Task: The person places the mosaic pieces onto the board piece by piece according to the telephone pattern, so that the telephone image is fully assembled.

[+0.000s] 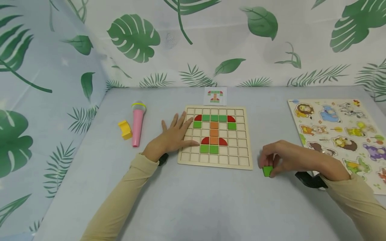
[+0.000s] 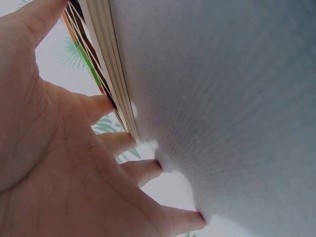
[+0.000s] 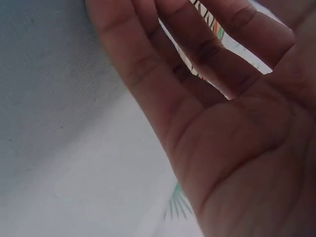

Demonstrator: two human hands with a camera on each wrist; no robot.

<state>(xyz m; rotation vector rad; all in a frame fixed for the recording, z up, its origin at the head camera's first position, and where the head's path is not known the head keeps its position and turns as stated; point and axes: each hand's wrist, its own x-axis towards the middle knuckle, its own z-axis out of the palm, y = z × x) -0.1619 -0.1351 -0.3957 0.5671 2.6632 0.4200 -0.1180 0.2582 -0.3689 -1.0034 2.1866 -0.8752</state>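
Note:
In the head view, a wooden grid board (image 1: 239, 161) lies mid-table with green, orange and red pieces set in a T-like pattern. My left hand (image 1: 173, 138) rests spread at its left edge, some fingertips on the board and others on the cloth. To the right of the board, my right hand (image 1: 286, 157) pinches a green square block (image 1: 267, 171) between thumb and fingers, low over the table. The left wrist view shows the board's side edge (image 2: 111, 64) against the fingers. The right wrist view shows bent fingers (image 3: 143, 69); the block is hidden there.
Behind the board stands a pattern card (image 1: 215, 96) with a similar figure. At left lie a pink toy microphone (image 1: 137, 127) and a yellow arched block (image 1: 125, 130). An animal puzzle board (image 1: 328, 130) lies at right, partly under the right forearm. Leaf-printed cloth walls the back and left.

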